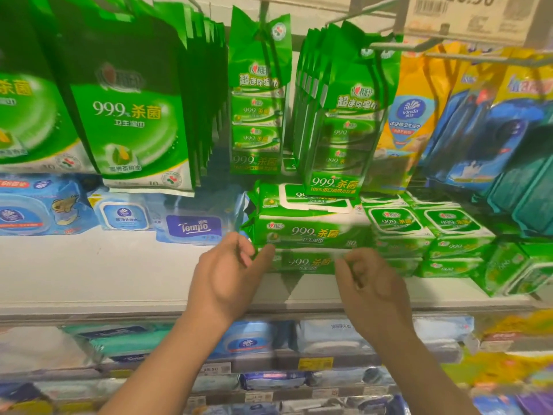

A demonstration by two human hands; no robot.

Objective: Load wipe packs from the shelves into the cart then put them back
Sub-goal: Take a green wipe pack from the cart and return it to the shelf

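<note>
Green wipe pack (302, 262) – both hands' curled fingers (350, 265) touching | white shelf (89, 271)

"999" and "80" stood on the green stacked wipe pack (311, 232), "Tempo" on the blue wipe pack (191, 227), "Vinda" on the yellow hanging bag (411, 115), "999" showed on the hanging green pouch (131, 127)

We count two bare hands (227, 274) and two stacked green plastic wipe packs (311, 232) before them.
</note>
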